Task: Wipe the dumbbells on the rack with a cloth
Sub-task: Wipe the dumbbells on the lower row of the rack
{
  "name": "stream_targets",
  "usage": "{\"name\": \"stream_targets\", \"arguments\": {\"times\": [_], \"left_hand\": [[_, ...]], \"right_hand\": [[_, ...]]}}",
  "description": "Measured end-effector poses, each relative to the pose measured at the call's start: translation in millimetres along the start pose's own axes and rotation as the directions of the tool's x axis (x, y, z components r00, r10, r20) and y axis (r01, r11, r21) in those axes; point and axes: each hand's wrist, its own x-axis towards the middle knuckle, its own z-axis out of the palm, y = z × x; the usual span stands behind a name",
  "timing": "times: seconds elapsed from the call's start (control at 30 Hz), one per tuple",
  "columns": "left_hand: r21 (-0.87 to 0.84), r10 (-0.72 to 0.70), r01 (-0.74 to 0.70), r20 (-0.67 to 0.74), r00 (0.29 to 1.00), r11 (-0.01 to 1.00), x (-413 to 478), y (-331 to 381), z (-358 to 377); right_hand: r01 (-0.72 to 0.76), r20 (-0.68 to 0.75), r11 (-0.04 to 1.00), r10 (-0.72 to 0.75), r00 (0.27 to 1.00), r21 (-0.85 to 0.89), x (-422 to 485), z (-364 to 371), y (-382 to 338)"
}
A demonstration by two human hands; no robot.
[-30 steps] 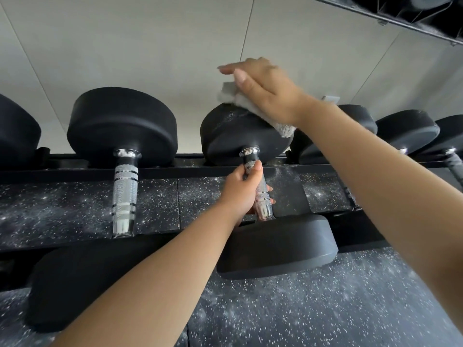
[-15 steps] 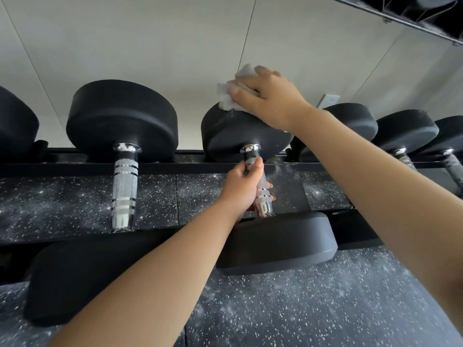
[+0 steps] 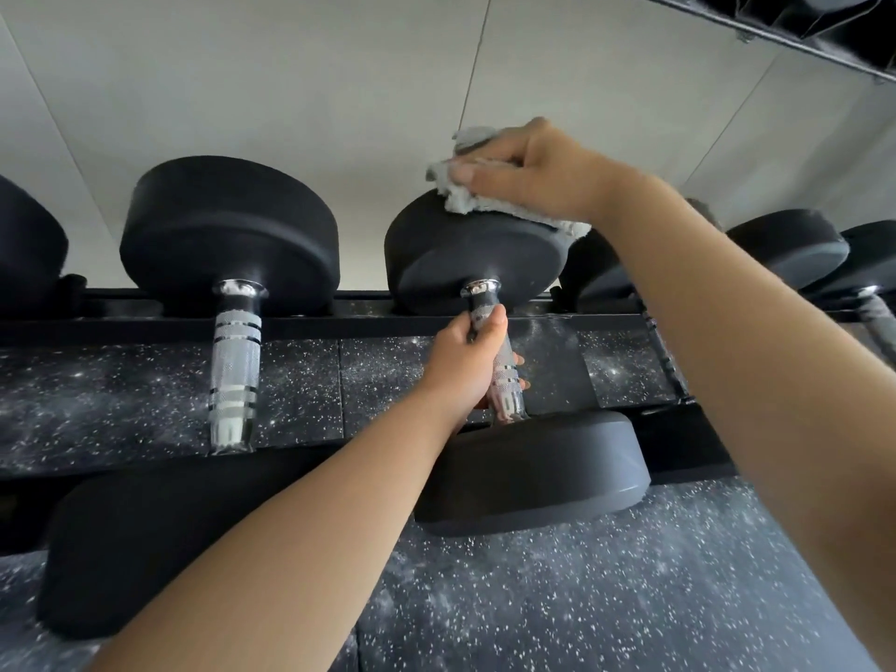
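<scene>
- The right grip (image 3: 528, 172) covers most of the cloth (image 3: 463, 198); only its ragged edges show left of the fingers and under the wrist.
- The left grip (image 3: 465, 366) hides the middle of the dumbbell handle (image 3: 506, 388); its fingers wrap out of sight, only the tips showing.
- The right forearm (image 3: 727, 332) blocks much of the next dumbbell (image 3: 589, 278) behind it.
- The far-left dumbbell head (image 3: 29, 244) is cut off by the left edge; the far-right dumbbell (image 3: 870, 264) by the right edge.
</scene>
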Motion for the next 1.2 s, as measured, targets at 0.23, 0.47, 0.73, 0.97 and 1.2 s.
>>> {"name": "stream_targets", "arguments": {"times": [0.23,0.47,0.73,0.97,1.2], "left_hand": [[0.068,0.063,-0.061,-0.042,0.997,0.996,-3,2,0],[-0.029,-0.010,0.010,-0.001,1.000,1.000,-4,2,2],[0.037,0.039,-0.037,-0.049,0.998,0.999,-5,3,5],[-0.047,-0.048,0.049,0.004,0.999,0.998,-3,3,3],[-0.064,-0.047,0.046,-0.020,0.999,0.997,-3,3,5]], "right_hand": [[0.175,0.244,0.636,0.023,0.969,-0.752,47,78,-69],[-0.017,0.222,0.990,0.049,0.974,-0.141,18,-3,-36],[0.085,0.207,0.685,0.097,0.974,-0.723,46,83,-72],[0.018,0.005,0.961,-0.017,1.000,-0.275,10,24,-21],[-0.072,-0.412,0.872,0.299,0.860,0.484,-46,35,36]]}}
